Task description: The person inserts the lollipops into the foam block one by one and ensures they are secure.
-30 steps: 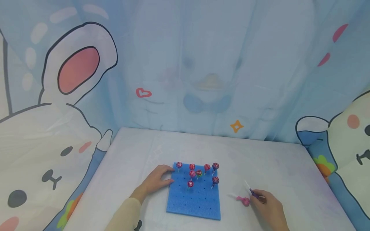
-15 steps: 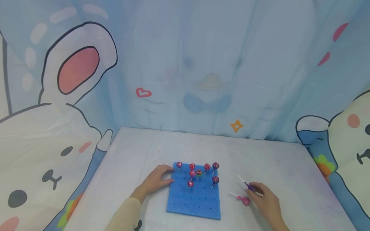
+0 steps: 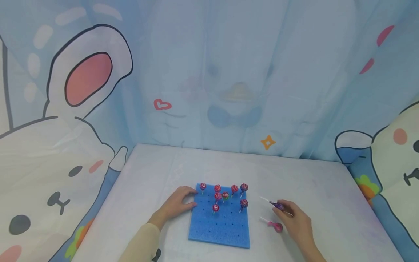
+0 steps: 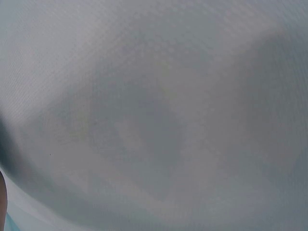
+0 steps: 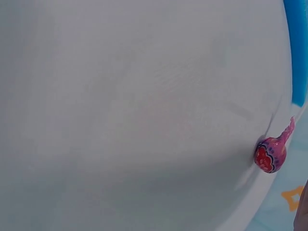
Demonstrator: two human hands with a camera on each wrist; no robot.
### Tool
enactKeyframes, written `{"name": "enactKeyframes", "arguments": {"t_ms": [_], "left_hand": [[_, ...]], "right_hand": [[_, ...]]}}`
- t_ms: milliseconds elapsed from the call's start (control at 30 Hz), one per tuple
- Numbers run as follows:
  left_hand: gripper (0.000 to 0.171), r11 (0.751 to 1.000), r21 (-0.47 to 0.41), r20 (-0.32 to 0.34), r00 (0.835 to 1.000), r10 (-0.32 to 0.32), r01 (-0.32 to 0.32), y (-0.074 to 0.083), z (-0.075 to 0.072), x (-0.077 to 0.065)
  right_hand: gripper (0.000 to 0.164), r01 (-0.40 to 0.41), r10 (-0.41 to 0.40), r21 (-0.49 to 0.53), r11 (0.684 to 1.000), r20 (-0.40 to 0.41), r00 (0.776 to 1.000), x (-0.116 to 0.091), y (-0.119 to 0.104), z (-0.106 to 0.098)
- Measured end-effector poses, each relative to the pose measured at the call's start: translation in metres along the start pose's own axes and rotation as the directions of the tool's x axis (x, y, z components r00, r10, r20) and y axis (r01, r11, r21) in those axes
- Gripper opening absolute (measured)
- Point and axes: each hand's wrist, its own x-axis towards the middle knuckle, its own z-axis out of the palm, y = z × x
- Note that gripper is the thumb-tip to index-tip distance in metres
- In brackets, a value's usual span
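Observation:
In the head view my right hand (image 3: 298, 220) pinches a purple-wrapped lollipop (image 3: 278, 205) by its wrapped end, its white stick pointing left toward the board. A pink lollipop (image 3: 278, 227) lies on the table just in front of that hand; in the right wrist view the pink lollipop (image 5: 270, 155) shows a red patch on its wrapper. At its upper left edge, the blue foam board (image 3: 219, 231) is touched by the fingertips and thumb of my left hand (image 3: 178, 202). The left wrist view shows mostly tabletop.
Several wrapped lollipops stand in the board's far half, among them a green-wrapped lollipop (image 3: 225, 195) and a dark lollipop (image 3: 244, 203) near the right edge. Small holes dot the board's near half. A printed curtain (image 3: 209, 72) hangs behind the white table (image 3: 294, 178).
My right hand has moved left and away from me with the purple lollipop, its stick swinging toward the board. My left hand, the board and the pink lollipop stay in place.

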Motion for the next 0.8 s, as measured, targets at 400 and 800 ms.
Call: {"name": "enactKeyframes", "arguments": {"t_ms": [400,800], "left_hand": [[0.044,1.000,-0.004,-0.001,1.000,0.007,-0.007,0.002,-0.002,0.000],[0.044,1.000,0.002,-0.009,1.000,0.026,-0.026,-0.001,0.000,0.000]], "right_hand": [[0.039,-0.025,0.025,0.052,0.998,0.000,1.000,0.004,-0.021,0.010],[0.045,-0.067,0.050,0.186,0.980,0.093,0.994,0.006,-0.039,0.012]]}}
